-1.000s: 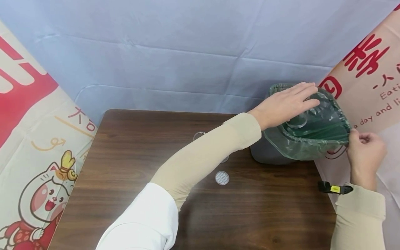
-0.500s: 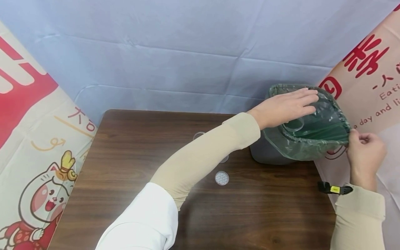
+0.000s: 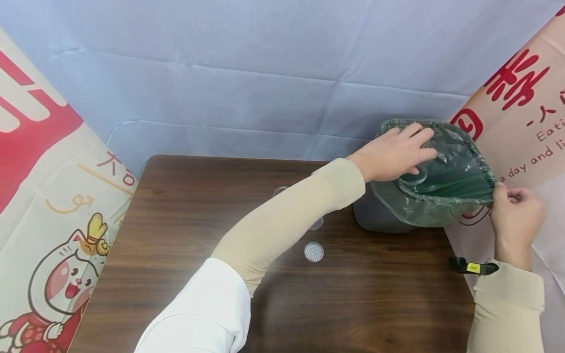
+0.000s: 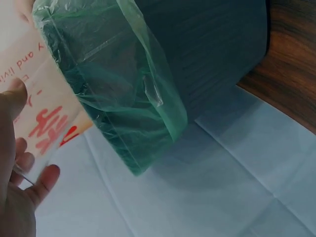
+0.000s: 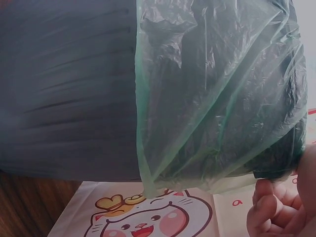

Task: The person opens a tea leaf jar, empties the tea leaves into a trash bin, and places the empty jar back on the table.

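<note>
A grey trash can point(image 3: 381, 213) stands at the table's back right corner, lined with a green trash bag point(image 3: 446, 211) folded over its rim. Above the bin's mouth my left hand point(image 3: 395, 154) has bent, spread fingers. Beneath it shows a clear round plastic piece point(image 3: 415, 180), its thin edge between the fingers in the left wrist view; whether it is a lid or a cup, I cannot tell. At the bin's right corner my right hand point(image 3: 518, 215) pinches the bag's edge between thumb and curled fingers.
On the brown wooden table point(image 3: 185, 220) lies a small patterned disc point(image 3: 314, 251). Clear round pieces point(image 3: 317, 224) lie partly hidden behind the left forearm. A pale blue cloth point(image 3: 220, 88) hangs behind, with printed banners point(image 3: 521, 122) at either side.
My left hand has drawn slightly left, and its fingers have gone from straighter to more bent. The clear round piece shifted slightly with it. The right hand holds its place on the bag.
</note>
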Demonstrator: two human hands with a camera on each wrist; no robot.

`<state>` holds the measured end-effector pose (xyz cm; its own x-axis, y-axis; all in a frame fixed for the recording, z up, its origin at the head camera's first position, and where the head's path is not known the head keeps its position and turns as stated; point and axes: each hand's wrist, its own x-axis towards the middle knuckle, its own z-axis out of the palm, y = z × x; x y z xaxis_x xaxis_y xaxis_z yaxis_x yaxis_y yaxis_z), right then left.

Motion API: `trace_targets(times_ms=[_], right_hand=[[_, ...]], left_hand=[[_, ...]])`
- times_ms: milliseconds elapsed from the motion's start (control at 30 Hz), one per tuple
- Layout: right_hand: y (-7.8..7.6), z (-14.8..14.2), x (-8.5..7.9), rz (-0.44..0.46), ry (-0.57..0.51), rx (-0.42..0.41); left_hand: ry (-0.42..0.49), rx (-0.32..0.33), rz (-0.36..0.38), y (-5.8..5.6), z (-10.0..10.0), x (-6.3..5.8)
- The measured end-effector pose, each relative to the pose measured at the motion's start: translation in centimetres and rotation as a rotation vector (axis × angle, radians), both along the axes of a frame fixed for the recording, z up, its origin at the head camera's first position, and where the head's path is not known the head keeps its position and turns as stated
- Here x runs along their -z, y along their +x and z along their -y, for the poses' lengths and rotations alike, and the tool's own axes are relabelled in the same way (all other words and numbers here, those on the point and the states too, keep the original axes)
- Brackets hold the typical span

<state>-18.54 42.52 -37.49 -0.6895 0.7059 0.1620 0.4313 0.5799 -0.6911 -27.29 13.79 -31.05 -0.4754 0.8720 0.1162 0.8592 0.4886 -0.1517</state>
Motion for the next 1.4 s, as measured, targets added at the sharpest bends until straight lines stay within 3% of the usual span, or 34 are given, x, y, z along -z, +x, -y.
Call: trace_targets(times_ms=[100,267,500,733,1033,1267,1400], right_hand=[[0.0,0.0,0.0,-0.001,-0.007,0.001],[0.1,0.1,-0.1,-0.001,-0.023,0.001],[0.2,0.3,-0.1,0.021,-0.041,0.007],[0.2,0.2,0.0,-0.011,-0.052,0.003],[0.2,0.1,0.0,-0.008,-0.022,-0.002],[0.2,0.2,0.0,-0.002,-0.033,0.002],[0.2,0.2,0.1,0.011,-0.024,0.003]], left_hand=[[0.037,0.004,0.012,0.0,-0.2,-0.1],[0.074,0.007,0.124,-0.1,-0.5,-0.4],[0.048,0.020,0.071,0.0,-0.6,-0.5],[0.112,0.019,0.111,0.1,-0.5,-0.6],[0.041,0.029,0.055,0.1,-0.5,-0.9],[0.107,0.043,0.057,0.4,-0.7,-1.3],[0.146,0.039,0.108,0.3,-0.6,-1.4]])
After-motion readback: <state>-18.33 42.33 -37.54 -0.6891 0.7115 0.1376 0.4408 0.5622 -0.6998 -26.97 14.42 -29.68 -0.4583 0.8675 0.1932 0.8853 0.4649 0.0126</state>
